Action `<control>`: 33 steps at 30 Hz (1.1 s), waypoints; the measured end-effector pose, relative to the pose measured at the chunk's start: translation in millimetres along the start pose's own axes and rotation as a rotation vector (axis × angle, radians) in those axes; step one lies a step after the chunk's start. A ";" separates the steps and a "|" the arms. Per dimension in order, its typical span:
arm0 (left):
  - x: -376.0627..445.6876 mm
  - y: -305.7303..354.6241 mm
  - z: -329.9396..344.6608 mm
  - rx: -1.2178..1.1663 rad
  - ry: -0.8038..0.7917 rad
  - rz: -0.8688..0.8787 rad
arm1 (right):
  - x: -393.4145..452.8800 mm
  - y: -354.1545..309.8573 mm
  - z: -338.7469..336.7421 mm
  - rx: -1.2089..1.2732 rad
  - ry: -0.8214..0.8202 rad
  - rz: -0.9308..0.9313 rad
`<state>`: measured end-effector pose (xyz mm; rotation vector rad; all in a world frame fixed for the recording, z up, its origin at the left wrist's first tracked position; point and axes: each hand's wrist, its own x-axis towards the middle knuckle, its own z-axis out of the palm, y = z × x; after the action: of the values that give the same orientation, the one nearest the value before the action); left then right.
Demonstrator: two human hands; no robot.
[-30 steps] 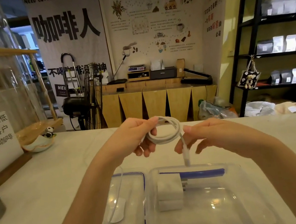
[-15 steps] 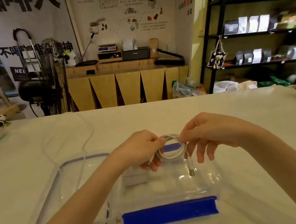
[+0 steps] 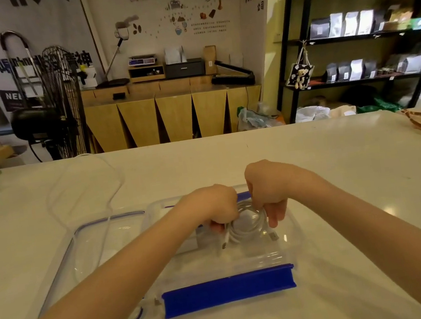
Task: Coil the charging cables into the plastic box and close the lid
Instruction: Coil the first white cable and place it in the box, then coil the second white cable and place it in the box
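While both hands reach down inside the clear plastic box (image 3: 292,229), the step in hand appears to be the seating of one coiled white charging cable (image 3: 250,227) on the box floor. The left hand (image 3: 211,207) has its fingers curled on the near-left side of the coil, pinching it; the right hand (image 3: 270,191) grips the far-right side, with two fingers (image 3: 273,218) pointing down past the loop. The coil lies between the two sets of fingers, wound in several tidy turns, with both plug ends sticking out toward the viewer, one under each hand. A white charger block (image 3: 188,242) sits in the box just left of the left fingers.

A second cable, thin and translucent (image 3: 107,199), runs loose over the desk (image 3: 337,158) well left of the fingers, crossing the clear lid (image 3: 100,227), which lies flat beside the box. Blue latch flaps (image 3: 228,289) show on the near and far rims.

Judgement: the task is partly done. The next move calls for letting go without the coil springing open, then gathering the loose cable off the lid before closing.
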<state>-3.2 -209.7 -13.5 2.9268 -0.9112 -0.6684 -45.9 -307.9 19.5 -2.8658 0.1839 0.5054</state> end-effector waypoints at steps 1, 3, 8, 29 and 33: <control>1.9 2.0 0.8 0.017 -0.010 -0.013 | 2.1 -0.8 1.6 -0.038 0.014 0.007; 4.5 5.0 2.0 0.040 -0.034 -0.033 | 4.0 -3.0 4.7 -0.120 0.029 0.017; 6.2 6.7 6.7 0.046 0.001 -0.057 | 1.7 -10.6 10.2 -0.164 0.112 0.026; -44.9 -30.5 -22.6 -0.530 0.188 0.059 | 8.4 -31.7 -14.9 0.094 0.078 -0.179; -77.6 -61.1 -25.0 -0.610 0.427 0.052 | 13.7 -58.3 -17.9 0.125 0.201 -0.449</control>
<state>-17.7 -119.7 32.2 2.3488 -0.5976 -0.2341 -18.0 -257.0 42.6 -2.7076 -0.3759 0.1133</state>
